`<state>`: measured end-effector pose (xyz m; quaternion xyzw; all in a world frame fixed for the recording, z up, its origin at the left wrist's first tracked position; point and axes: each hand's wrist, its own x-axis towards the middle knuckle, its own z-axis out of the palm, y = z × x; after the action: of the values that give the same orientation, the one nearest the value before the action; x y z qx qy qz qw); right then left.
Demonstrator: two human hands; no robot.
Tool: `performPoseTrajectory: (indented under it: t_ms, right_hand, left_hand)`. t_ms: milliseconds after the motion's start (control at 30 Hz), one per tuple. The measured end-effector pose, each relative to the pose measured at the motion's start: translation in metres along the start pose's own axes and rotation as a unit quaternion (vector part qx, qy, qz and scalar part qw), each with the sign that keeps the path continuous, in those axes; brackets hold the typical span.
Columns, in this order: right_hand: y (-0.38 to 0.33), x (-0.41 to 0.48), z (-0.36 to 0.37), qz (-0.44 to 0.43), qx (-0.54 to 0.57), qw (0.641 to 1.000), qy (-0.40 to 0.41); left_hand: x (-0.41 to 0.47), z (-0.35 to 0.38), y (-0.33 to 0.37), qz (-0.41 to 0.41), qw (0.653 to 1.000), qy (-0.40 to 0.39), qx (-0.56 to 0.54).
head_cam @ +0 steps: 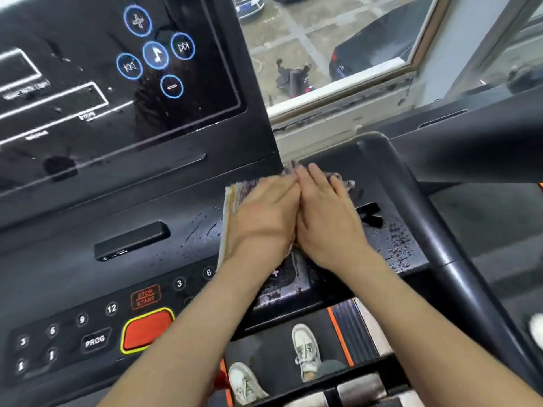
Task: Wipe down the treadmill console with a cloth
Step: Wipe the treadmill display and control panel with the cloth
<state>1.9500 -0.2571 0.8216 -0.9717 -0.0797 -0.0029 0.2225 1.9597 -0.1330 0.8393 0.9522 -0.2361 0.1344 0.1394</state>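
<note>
Above and left of the red button (148, 330), a dark screen (88, 30) shows ringed blue icons (a music note in the middle). Up and right of the button a thick black handrail (411, 207) bends round the console (73, 274), with a window (338, 39) over parked cars beyond. Below right, two white shoes (305, 351) stand on the belt. The cloth (230, 201) lies on the console up and right of the button, folded, pale yellow along its left edge and dark-patterned nearer, with wet speckles (396, 245) beside it. The left hand (264, 218) and right hand (326, 221) press it flat, fingers straight and touching side by side, hiding most of it. Left of the button a key (94, 341) reads PROG, among numbers 3, 6, 9, 12. Just above the button an orange label (146, 296) seems to read STOP START.
</note>
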Motion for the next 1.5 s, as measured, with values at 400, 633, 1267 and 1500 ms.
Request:
performPoseTrajectory:
  t_ms: [400,633,1267,1500]
  right_hand:
    - [-0.001,-0.080,0.001,-0.028,0.009,1.000,0.003]
    - [-0.041,-0.106,0.021,-0.055,-0.084,0.995,0.027]
    - [-0.347,-0.094,0.153,-0.246,-0.118,0.960,-0.062]
    - [-0.326,-0.103,0.133,-0.231,-0.184,0.951,-0.090]
  left_hand:
    - [-0.074,-0.009,0.028,0.038,0.989,-0.131,0.053]
    - [-0.136,-0.026,0.003,0.012,0.991,-0.104,0.079]
    - [-0.350,-0.132,-0.211,-0.252,0.962,-0.022,0.101]
    - [-0.334,-0.125,-0.190,-0.240,0.969,-0.022,0.058]
